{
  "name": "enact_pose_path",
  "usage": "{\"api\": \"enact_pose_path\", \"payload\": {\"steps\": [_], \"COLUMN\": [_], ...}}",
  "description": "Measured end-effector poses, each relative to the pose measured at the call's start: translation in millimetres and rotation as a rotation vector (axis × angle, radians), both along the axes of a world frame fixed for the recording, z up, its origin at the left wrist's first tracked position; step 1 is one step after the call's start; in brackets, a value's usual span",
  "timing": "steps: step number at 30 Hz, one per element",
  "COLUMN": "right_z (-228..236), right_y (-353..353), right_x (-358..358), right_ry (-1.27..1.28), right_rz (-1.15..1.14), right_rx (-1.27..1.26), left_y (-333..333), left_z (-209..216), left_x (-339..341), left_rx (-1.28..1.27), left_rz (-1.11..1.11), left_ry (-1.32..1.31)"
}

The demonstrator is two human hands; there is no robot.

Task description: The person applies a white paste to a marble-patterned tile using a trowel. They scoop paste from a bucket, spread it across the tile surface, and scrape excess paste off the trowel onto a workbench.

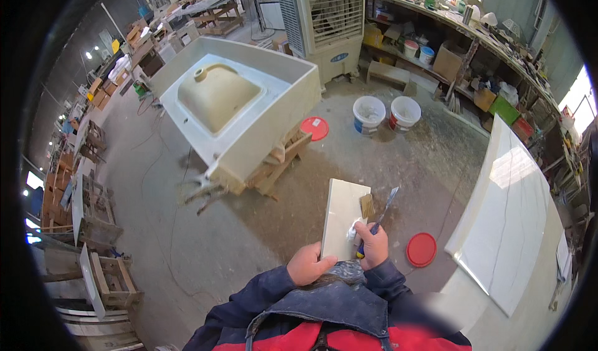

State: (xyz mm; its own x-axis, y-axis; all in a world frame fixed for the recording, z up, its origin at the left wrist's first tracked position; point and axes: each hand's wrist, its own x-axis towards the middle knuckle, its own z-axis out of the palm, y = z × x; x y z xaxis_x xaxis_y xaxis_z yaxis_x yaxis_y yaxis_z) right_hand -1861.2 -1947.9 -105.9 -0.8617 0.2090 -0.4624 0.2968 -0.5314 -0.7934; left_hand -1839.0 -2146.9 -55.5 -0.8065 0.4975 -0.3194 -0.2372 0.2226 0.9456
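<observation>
My left hand (pixel 309 265) is closed on the lower left edge of a flat cream slab (pixel 341 217), thumb on its face, in front of my body. A dab of white paste (pixel 352 234) sits near the slab's right side. My right hand (pixel 375 246) is closed round a putty knife (pixel 363 250) with a blue and yellow handle; its narrow metal blade points up and right. Beside that hand, at the slab's right edge, a flat tan piece (pixel 366 206) sticks up, perhaps brush bristles; its lower end is hidden.
Ahead left, a large upturned sink top (pixel 274 111) rests on wooden supports. Two white buckets (pixel 405 112) and red lids (pixel 422 249) lie on the floor. A veined white panel (pixel 507 217) stands at my right. Behind are an air cooler (pixel 330 24) and cluttered shelves (pixel 458 30).
</observation>
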Motion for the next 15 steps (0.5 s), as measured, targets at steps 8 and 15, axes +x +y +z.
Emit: {"api": "enact_pose_path", "payload": {"steps": [8, 15], "right_z": [51.7, 66.2], "right_y": [78.8, 144.7], "right_x": [-182.7, -313.2], "right_ry": [0.057, 0.099], "right_rz": [-0.151, -0.279], "right_rx": [-0.066, -0.040], "left_y": [89.7, 173.3], "left_z": [28.0, -19.0], "left_x": [-196.4, -383.2], "left_rx": [0.245, 0.472], "left_rz": [0.113, 0.035], "left_ry": [0.115, -0.049]}}
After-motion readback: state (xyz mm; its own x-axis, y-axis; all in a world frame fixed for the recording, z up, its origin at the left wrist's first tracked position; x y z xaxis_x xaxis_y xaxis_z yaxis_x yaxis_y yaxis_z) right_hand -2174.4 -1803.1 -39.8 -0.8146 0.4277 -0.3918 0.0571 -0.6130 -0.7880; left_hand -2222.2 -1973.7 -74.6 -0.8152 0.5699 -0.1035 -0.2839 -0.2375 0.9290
